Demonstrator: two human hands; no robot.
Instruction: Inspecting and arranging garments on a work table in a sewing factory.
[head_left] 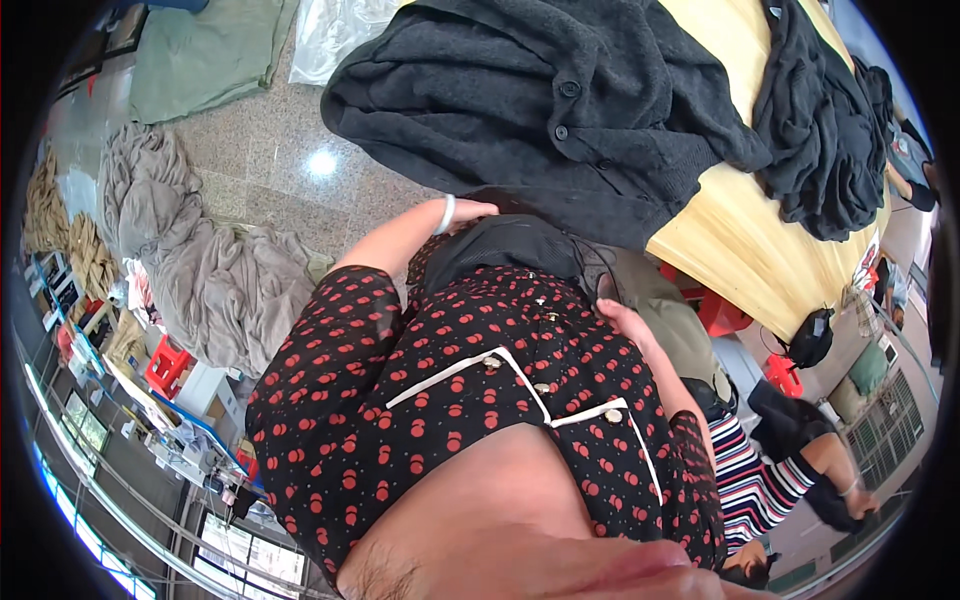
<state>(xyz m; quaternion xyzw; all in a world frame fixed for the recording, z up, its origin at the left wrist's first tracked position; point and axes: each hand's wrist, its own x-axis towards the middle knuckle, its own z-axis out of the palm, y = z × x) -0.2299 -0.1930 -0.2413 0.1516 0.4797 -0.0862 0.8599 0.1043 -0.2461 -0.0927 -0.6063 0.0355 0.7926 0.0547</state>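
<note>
Your left hand point(468, 211) is gripping the folded black fabric piece point(500, 245) at your waist | your right hand point(622, 320) is lying flat beside it, fingers loose | dark grey buttoned cardigan point(540, 100) is lying just above on the yellow table point(730, 240)

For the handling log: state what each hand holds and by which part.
Left hand grips the top edge of a black garment at the waist. Right hand lies against the patterned blouse; whether it grips anything cannot be told.

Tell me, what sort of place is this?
Probably a garment workshop: dark grey knit cardigans lie heaped on a yellow worktable, piles of grey fabric sit on the stone floor, and another person works nearby.
</note>
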